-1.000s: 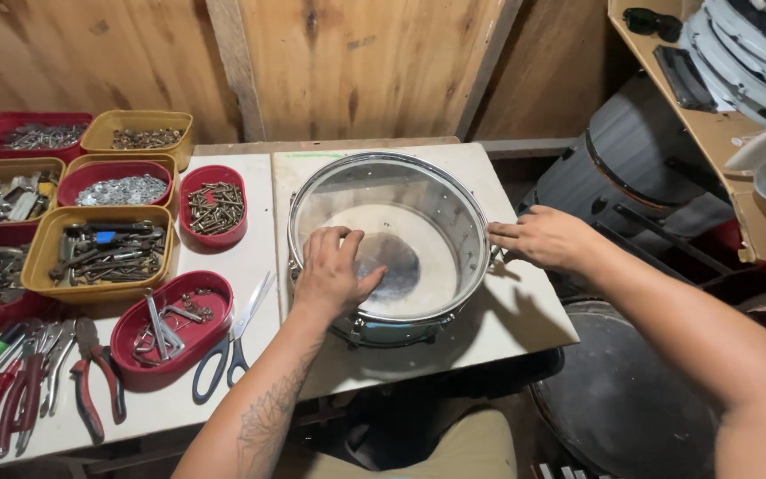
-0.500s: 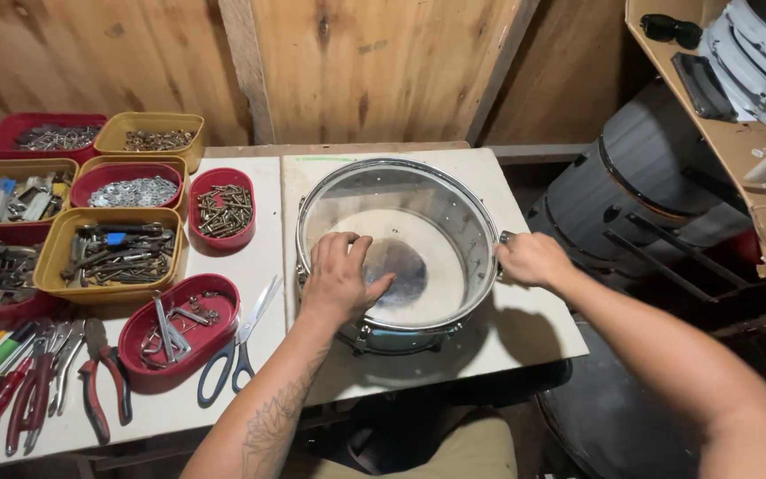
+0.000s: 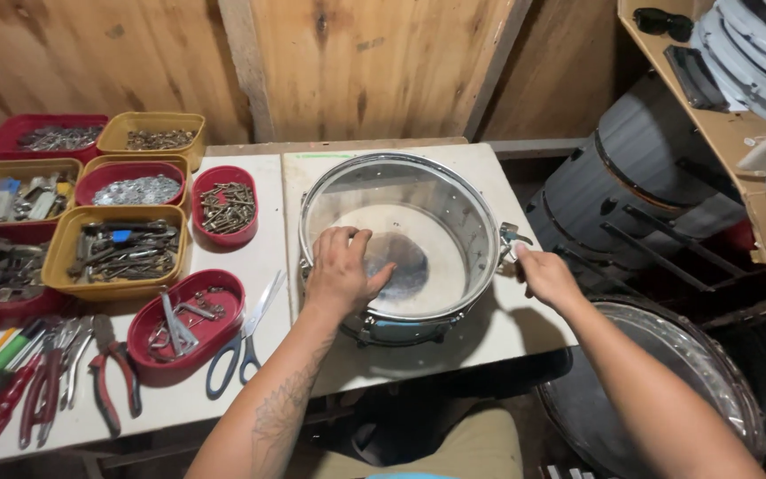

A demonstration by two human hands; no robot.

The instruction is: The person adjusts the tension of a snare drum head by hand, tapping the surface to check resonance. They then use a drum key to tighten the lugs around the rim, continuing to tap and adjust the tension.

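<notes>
Drum: a shallow snare drum with a metal shell lies flat at the centre of the frame, on the white surface, its worn head facing up with a dark patch near the middle.
Left hand: the left hand lies palm down on the drum head, at the lower left of the hoop, fingers spread and flat; this grip is open and clasps nothing, it only presses on the skin, most likely to keep the drum from turning.
Right hand: the right hand sits just right of the drum, at the small metal fitting that juts from the shell's side; the fingers are curled toward that fitting, but I cannot tell whether the grip is closed on it or only touches it.
Drum relative to the grips: the drum lies between the two hands, under the left one and just left of the right one.
Trays: red and yellow trays of screws and metal parts fill the left of the frame, near the left arm, sorted by kind.
Tools: scissors and red-handled pliers lie at the lower left, well apart from either hand.
Other drums: dark shells stand at the right, off the surface.
</notes>
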